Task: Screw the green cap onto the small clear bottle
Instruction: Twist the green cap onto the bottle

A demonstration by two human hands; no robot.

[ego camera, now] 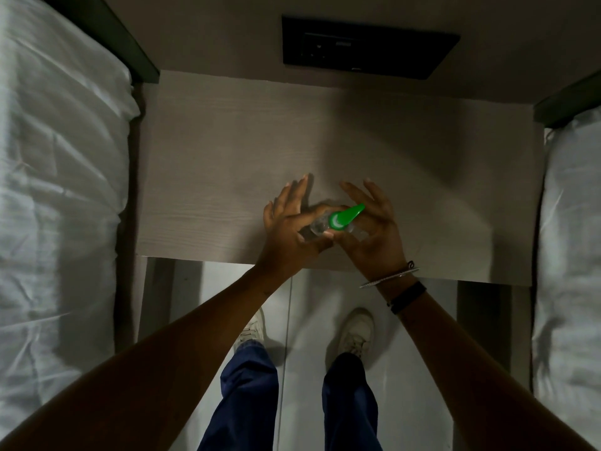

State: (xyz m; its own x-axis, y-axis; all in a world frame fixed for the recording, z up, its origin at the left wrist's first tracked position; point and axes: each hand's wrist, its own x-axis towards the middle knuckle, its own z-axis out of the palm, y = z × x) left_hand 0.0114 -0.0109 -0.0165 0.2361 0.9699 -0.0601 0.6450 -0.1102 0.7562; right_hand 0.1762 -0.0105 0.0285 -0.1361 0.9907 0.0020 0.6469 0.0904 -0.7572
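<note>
Seen from above, a person stands at a pale wood-grain bench [227, 157] set between two beds with white bedding, one bed on the left [58, 174] and one on the right [572, 255]. Both bare arms reach forward and the hands meet over the near middle of the bench.

The left hand [289, 226] pinches a small clear bottle [317, 226] between thumb and a fingertip, its other fingers [297, 190] spread and lifted away. The right hand [374, 229] cups the other side, its fingers clamped around the base of the green cap [344, 216], while the remaining fingers fan upward. The cap is cone-shaped, sits at the bottle's mouth and points toward the far right. How far it is threaded on cannot be told.

The right wrist wears a thin silver bangle [390, 277] and a dark band [408, 296]. A black wall panel [370, 47] is mounted beyond the bench. Below, blue trousers and white shoes [356, 330] stand on a light floor.
</note>
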